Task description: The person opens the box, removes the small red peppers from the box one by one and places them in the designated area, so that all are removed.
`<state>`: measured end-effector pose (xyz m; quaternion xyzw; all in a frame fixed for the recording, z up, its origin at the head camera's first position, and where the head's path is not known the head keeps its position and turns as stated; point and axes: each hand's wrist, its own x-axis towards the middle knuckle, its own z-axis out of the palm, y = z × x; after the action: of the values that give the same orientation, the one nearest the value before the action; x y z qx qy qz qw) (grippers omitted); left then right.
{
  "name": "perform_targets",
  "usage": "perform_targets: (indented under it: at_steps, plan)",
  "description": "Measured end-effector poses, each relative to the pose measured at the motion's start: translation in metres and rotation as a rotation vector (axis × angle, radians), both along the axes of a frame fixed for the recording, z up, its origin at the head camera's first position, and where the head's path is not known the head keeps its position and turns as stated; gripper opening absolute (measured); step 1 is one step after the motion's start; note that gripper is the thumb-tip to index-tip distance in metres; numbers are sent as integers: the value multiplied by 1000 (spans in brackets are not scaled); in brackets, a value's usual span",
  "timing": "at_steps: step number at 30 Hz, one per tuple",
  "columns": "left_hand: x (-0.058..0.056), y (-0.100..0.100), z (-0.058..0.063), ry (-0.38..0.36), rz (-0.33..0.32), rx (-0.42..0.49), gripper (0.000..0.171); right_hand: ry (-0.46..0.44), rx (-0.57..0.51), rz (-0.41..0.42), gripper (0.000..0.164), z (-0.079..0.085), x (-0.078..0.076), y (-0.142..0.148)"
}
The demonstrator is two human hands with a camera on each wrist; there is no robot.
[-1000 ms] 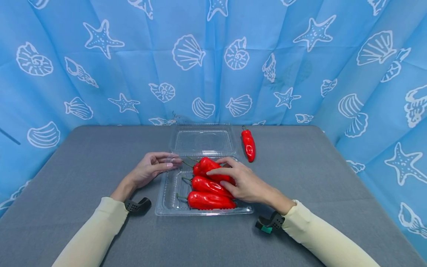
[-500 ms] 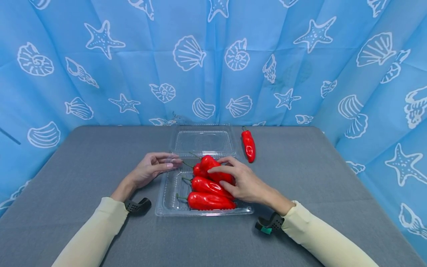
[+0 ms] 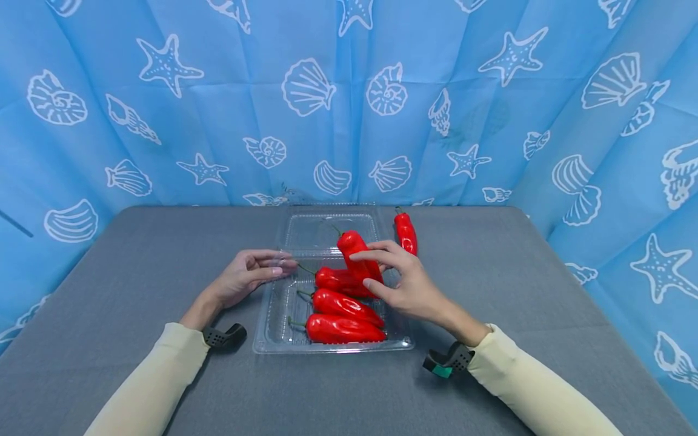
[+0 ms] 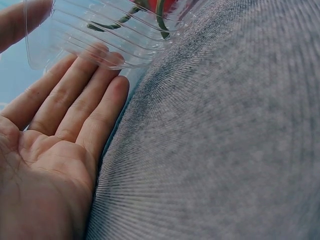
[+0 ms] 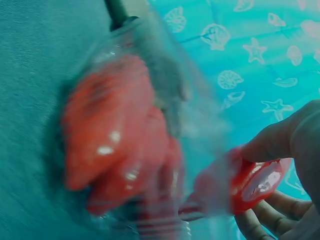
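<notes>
A clear plastic clamshell container (image 3: 272, 346) lies unfolded on the table, three red peppers (image 3: 345, 329) lying side by side in its base. My right hand (image 3: 408, 280) pinches another red pepper (image 3: 351, 244) between thumb and fingers, holding it tilted, stem up, above the far part of the base. The right wrist view shows the gripped pepper (image 5: 257, 187) close up, its surface glossy. At the container's left side, my left hand (image 3: 249, 277) has its fingers nearly straight, their tips touching the ribbed plastic wall (image 4: 115, 35); its palm shows in the left wrist view.
One loose red pepper (image 3: 405, 232) lies on the table right of the container's lid (image 3: 332, 231), partly behind my right hand. The grey-covered table (image 3: 180, 242) ends at a blue curtain (image 3: 234, 109) with white shells and starfish.
My right hand has lifted the top pepper off the others, up and slightly away, tilting it more upright. The pepper beneath shows more fully. My left hand has stayed put.
</notes>
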<state>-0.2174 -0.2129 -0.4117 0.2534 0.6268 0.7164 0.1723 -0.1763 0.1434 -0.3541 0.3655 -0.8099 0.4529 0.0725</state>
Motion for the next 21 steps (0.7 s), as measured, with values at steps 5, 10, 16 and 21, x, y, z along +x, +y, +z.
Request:
perform_targets:
  at_steps: [5, 10, 16, 21]
  plan:
    - [0, 1, 0, -1, 12, -13, 47, -3, -14, -40, 50, 10, -5, 9]
    - [1, 1, 0, 1, 31, -42, 49, -10, -29, -80, 50, 14, -12, 18]
    - [0, 1, -1, 8, 31, -52, 50, -17, -63, -133, 51, 15, -18, 27]
    - [0, 1, -1, 12, 20, -44, 49, -15, -94, -167, 51, 14, -25, 35]
